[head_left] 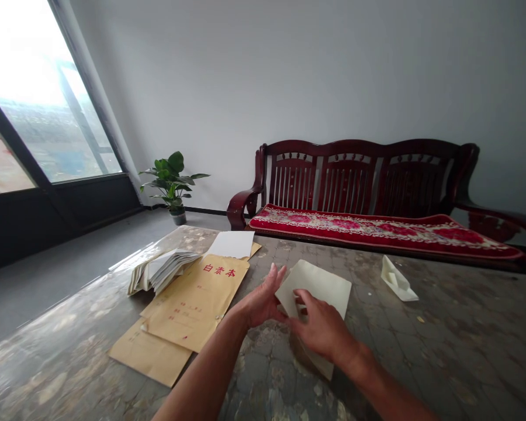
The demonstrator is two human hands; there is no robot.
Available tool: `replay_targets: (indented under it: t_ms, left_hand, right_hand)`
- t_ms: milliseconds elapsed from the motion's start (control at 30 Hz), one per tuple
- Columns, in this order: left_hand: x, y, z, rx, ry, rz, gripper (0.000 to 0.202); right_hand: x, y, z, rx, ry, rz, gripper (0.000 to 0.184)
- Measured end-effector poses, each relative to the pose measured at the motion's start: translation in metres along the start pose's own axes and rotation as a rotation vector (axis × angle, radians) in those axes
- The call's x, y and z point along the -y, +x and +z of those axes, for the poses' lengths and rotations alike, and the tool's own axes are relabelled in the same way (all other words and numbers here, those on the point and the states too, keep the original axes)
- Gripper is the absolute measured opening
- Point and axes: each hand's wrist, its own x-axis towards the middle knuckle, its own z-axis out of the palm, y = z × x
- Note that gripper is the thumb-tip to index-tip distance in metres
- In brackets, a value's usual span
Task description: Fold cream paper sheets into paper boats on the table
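Between my two hands is a cream sheet of paper [328,283], tilted over the table, with its lower part showing beneath my right wrist. My left hand [265,298] grips its left edge, some fingers pointing up and away. Curled over the sheet's near side, my right hand [319,324] pinches it; part of that grip is hidden. A folded paper boat [397,280] lies off to the right. To the left rest tan booklets with red printed characters [197,304].
Beside the booklets are a stack of folded papers [166,269] and a white sheet [231,242] on the patterned table [442,351]. Behind stands a dark red wooden bench [346,181] with a red floral cushion [377,231]. A potted plant [173,181] is near the window [70,134].
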Motion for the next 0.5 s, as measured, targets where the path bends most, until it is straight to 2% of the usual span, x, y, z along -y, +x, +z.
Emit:
replay_targets:
  t_ms: [167, 267, 400, 500]
  left_hand:
    - [0.003, 0.004, 0.005, 0.007, 0.034, -0.009, 0.074]
    - [0.009, 0.008, 0.001, -0.002, 0.010, -0.013, 0.076]
    - [0.023, 0.016, -0.004, -0.169, 0.135, 0.031, 0.070]
    - [0.033, 0.023, -0.012, -0.289, 0.306, 0.097, 0.045]
  right_hand:
    - [-0.012, 0.001, 0.002, -0.022, 0.107, -0.033, 0.021]
    - [-0.025, 0.008, 0.008, -0.069, 0.121, 0.028, 0.021]
    - [-0.040, 0.016, 0.014, -0.108, 0.315, 0.070, 0.023]
    - [-0.044, 0.016, 0.008, -0.108, 0.597, 0.134, 0.024]
